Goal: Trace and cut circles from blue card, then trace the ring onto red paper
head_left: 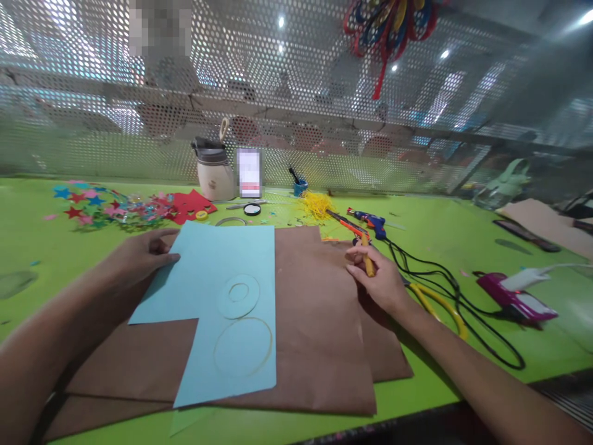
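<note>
A light blue sheet of paper [231, 253] with a corner cut out lies over brown paper [319, 321]. Drawn on it are a ring with a smaller circle inside and, below that, a larger circle. My left hand [151, 253] pinches the sheet's left edge between thumb and fingers. Held in my right hand [382, 278], over the brown paper's right side, is a short yellow pen [369, 264]. Just beyond that hand lies an orange and grey tool [348, 224], partly hidden. Yellow-handled scissors [440, 306] rest beside my right wrist, their blades hidden.
Foil and paper stars [95, 201], red paper [192, 204] and a white jar [215, 176] stand at the back left. Yellow shreds [315, 204], a blue glue gun [373, 221] with its black cable, and a magenta power strip [514, 296] are to the right.
</note>
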{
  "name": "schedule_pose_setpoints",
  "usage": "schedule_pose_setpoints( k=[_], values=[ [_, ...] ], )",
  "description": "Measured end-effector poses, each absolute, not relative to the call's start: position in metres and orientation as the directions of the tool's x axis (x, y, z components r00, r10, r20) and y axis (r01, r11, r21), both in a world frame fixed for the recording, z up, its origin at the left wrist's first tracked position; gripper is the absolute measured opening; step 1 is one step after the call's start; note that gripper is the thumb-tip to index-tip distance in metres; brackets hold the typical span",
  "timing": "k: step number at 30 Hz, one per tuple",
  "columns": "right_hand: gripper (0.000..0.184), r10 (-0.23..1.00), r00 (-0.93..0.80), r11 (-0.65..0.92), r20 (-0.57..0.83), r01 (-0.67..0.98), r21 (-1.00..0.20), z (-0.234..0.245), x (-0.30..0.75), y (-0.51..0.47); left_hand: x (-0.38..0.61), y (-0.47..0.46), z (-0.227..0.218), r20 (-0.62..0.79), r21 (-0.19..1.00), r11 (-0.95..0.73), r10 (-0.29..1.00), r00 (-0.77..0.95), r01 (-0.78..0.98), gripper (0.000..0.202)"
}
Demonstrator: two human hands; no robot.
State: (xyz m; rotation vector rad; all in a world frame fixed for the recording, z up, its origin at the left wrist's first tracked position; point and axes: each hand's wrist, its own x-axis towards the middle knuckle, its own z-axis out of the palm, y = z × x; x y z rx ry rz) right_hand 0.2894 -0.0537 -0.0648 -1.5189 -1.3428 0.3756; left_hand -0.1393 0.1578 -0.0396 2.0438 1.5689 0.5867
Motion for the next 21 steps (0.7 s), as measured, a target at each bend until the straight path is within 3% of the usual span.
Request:
schedule_pose_setpoints(
  k=[8, 21],
  values=[
    [0.021, 0.864, 0.323, 0.119, 0.386, 0.614, -0.781, -0.07, 0.2913, -0.0543, -0.1395, 0.1578, -0.0423, 0.056, 0.614, -0.263, 0.955, 0.291, 0.744, 0.085],
    [0.027, 0.871, 0.332, 0.111, 0.362, 0.584, -0.804, -0.0667, 0.2888, -0.0546, -0.1381, 0.1558, -0.0399, 0.06, 0.581, -0.259, 0.959, 0.276, 0.772, 0.084]
  ],
)
